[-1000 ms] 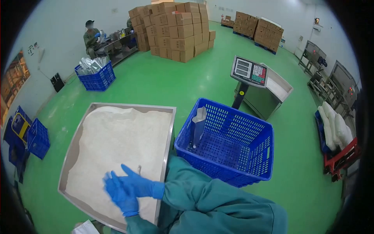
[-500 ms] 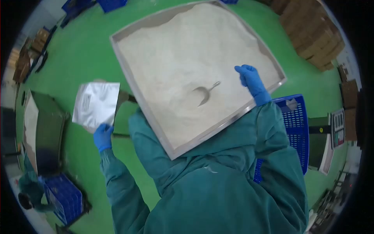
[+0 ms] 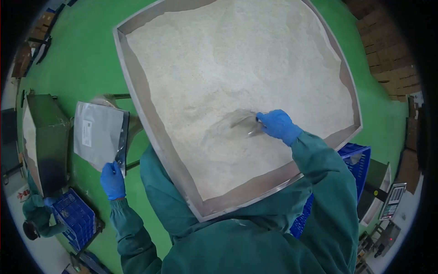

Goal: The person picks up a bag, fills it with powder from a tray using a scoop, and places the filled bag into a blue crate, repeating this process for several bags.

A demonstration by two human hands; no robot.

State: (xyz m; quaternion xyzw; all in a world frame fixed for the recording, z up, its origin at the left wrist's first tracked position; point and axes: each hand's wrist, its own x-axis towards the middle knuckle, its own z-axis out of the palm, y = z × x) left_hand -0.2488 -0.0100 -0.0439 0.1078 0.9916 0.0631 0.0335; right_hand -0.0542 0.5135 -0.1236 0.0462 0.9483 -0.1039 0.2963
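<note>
My right hand (image 3: 280,126), in a blue glove, is closed round the handle of a metal scoop (image 3: 247,124). The scoop's bowl is down in the pale powder (image 3: 219,55), in a shallow hollow, slightly blurred. A wide metal tray (image 3: 166,157) with raised walls contains the powder. Off to the tray's left, my gloved left hand (image 3: 113,180) pinches the bottom edge of a silver foil pouch (image 3: 98,134). The pouch has a white label (image 3: 86,133) and a dark strip along its right side.
Under my right arm stands a blue plastic basket (image 3: 358,160), with a scale (image 3: 393,201) farther right. On the left are a metal bin (image 3: 48,141), a blue crate (image 3: 75,214) and another person (image 3: 39,210). Cardboard boxes (image 3: 388,50) are stacked at the far right.
My right hand has come down and left and taken hold of the scoop that lay free in the powder. My left hand still grips the pouch, which now appears darker and tilted. The view has shifted.
</note>
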